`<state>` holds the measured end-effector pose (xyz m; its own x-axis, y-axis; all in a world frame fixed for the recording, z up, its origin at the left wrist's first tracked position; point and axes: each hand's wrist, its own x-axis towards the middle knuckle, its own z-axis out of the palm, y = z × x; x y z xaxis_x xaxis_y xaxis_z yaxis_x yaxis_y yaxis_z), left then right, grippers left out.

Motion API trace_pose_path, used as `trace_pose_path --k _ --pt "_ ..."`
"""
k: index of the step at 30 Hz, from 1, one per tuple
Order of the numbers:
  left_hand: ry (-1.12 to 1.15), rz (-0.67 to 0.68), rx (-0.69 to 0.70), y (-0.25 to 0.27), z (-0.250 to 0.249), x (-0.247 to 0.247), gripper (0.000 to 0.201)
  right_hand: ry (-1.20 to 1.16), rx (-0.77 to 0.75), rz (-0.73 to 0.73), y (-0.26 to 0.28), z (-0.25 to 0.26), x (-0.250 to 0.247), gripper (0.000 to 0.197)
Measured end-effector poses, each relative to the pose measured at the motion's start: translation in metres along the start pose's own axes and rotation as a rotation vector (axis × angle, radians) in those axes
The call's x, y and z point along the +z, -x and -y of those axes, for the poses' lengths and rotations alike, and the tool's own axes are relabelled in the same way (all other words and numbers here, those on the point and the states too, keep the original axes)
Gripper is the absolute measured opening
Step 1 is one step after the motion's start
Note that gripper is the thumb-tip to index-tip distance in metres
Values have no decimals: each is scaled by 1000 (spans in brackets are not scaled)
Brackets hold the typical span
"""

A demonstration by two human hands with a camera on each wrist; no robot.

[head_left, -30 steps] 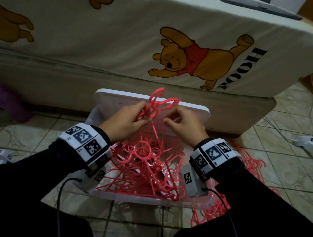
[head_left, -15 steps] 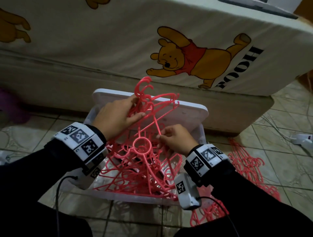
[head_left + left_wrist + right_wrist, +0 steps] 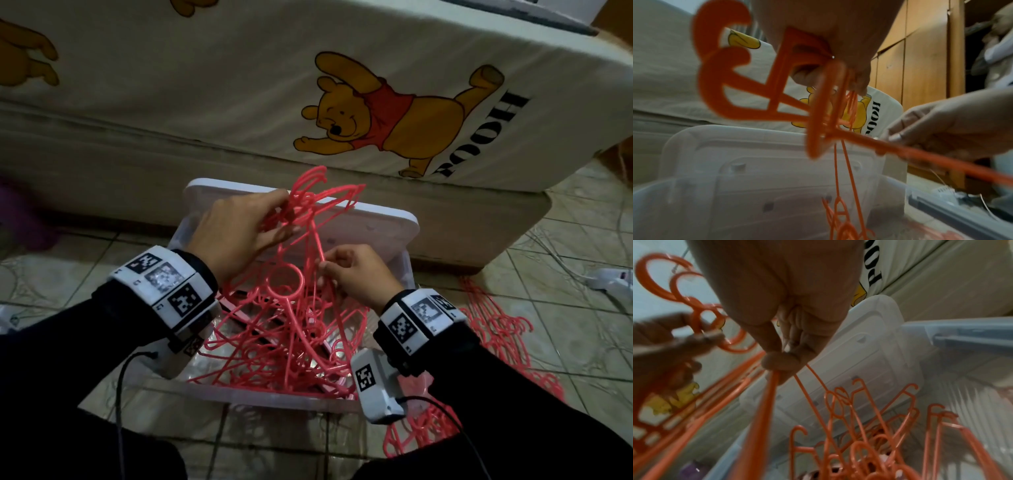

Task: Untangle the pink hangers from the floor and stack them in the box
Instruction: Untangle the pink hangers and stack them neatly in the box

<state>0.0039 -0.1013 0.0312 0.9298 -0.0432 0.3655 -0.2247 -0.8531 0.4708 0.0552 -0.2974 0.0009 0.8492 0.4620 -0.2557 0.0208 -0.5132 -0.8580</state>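
A clear plastic box [image 3: 274,399] on the tiled floor holds a tangle of pink hangers [image 3: 287,339]. My left hand [image 3: 239,229] grips the necks of a few lifted hangers [image 3: 315,198] above the box; their hooks [image 3: 719,68] stick up past my fingers. My right hand [image 3: 356,274] pinches a thin arm of one hanger [image 3: 764,402] lower down, between thumb and fingers. In the wrist views the hangers look orange. The box's white lid [image 3: 370,226] leans at its far side.
A mattress with a bear print [image 3: 376,113] stands right behind the box. More pink hangers [image 3: 496,329] lie on the tiles to the right. A white power strip [image 3: 613,277] and cables lie at the far right. Wooden cupboard doors [image 3: 920,65] rise beyond.
My left hand has lifted the hanger bunch a little higher. My right hand dropped from the hooks to a lower hanger arm and now pinches it.
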Motion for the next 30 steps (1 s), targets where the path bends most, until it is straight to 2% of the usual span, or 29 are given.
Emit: trace_pose_path --k 2,5,8,11,13,16,18,20,23,26,30 --pt "54 -40 6 -2 0 -2 41 72 -25 -4 -1 -1 2 13" --pt "82 -87 30 -4 2 -5 35 102 -31 35 -1 -2 3 42" --pt "90 -10 41 -5 8 -7 34 73 -54 -6 -5 -1 0 58" --pt "124 52 61 -9 13 -7 25 79 -132 -179 -14 2 -3 46" --pt "168 16 70 -10 13 -7 24 18 -145 -252 -20 4 -4 35" --pt "217 -70 48 -9 11 -8 26 -74 -105 -309 -26 5 -5 28" --pt "227 -105 9 -7 9 -9 25 -52 -110 -311 -29 5 -6 26" --pt "206 -155 -28 -7 10 -10 25 126 -146 -282 -30 5 -5 24" --pt "122 -239 -130 -9 15 -12 36 386 -179 -237 -29 3 -3 21" --pt "46 -230 -140 -9 19 -14 38 424 -206 -208 -28 1 -3 17" --pt "55 -164 -144 -7 20 -14 35 388 -213 -238 -28 5 -8 18"
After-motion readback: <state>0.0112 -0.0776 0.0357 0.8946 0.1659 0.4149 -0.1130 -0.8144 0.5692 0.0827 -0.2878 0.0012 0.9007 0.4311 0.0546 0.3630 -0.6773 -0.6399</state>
